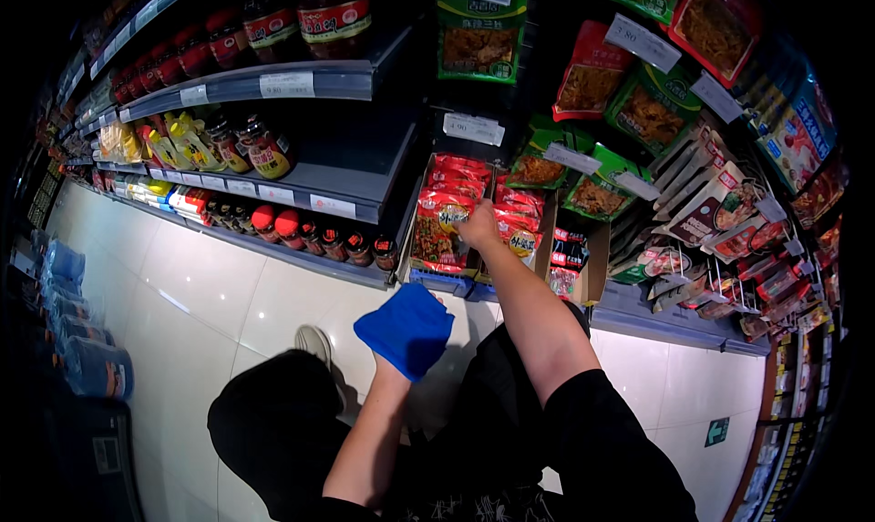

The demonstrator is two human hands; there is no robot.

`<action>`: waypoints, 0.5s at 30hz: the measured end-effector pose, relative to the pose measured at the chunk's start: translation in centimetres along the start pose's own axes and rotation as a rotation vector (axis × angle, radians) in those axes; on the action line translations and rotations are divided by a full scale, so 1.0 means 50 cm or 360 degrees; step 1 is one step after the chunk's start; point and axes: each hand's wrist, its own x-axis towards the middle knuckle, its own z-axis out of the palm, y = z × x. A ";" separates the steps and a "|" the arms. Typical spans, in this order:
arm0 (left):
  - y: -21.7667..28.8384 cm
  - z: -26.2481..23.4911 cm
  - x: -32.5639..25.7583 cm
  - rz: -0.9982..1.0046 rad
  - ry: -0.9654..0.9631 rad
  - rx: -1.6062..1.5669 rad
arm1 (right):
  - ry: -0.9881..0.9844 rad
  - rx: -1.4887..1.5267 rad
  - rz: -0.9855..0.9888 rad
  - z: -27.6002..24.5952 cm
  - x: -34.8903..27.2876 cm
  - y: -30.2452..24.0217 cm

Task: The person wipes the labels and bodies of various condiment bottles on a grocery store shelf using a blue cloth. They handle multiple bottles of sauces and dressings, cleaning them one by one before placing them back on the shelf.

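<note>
Head view: person crouched at a shop shelf. Left hand (401,340) is wrapped in or clutching a blue cloth (407,328), held low over the white tiled floor (210,285), just short of the bottom shelf's front edge (301,258); fingers are hidden by the cloth. Right hand (478,226) reaches up into a cardboard display box (547,239), fingers closed on the top of a red snack packet (437,226); whether the grip is full or only a touch, cannot tell. Red packets stand in rows filling the box.

Open floor lies to the left and behind; a dark knee (273,422) takes up the lower middle.

Left shelves: dark sauce jars with red lids (301,230) on the bottom, yellow pouches (182,144) above them, white price strips (287,84) along the shelf rims. On the right, green and red hanging food bags (638,112) with white price tags (643,43).
</note>
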 end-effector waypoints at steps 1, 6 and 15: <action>-0.004 0.019 0.002 -0.0029 0.0032 -0.0207 | 0.0069 0.0084 0.0002 0.022 0.030 0.005; -0.035 0.067 0.030 -0.0211 -0.0204 -0.0325 | -0.0014 0.0404 0.0176 0.088 0.051 0.017; -0.121 -0.038 0.213 0.0254 -0.0393 0.0505 | -0.0270 0.0430 -0.0499 0.068 0.021 0.031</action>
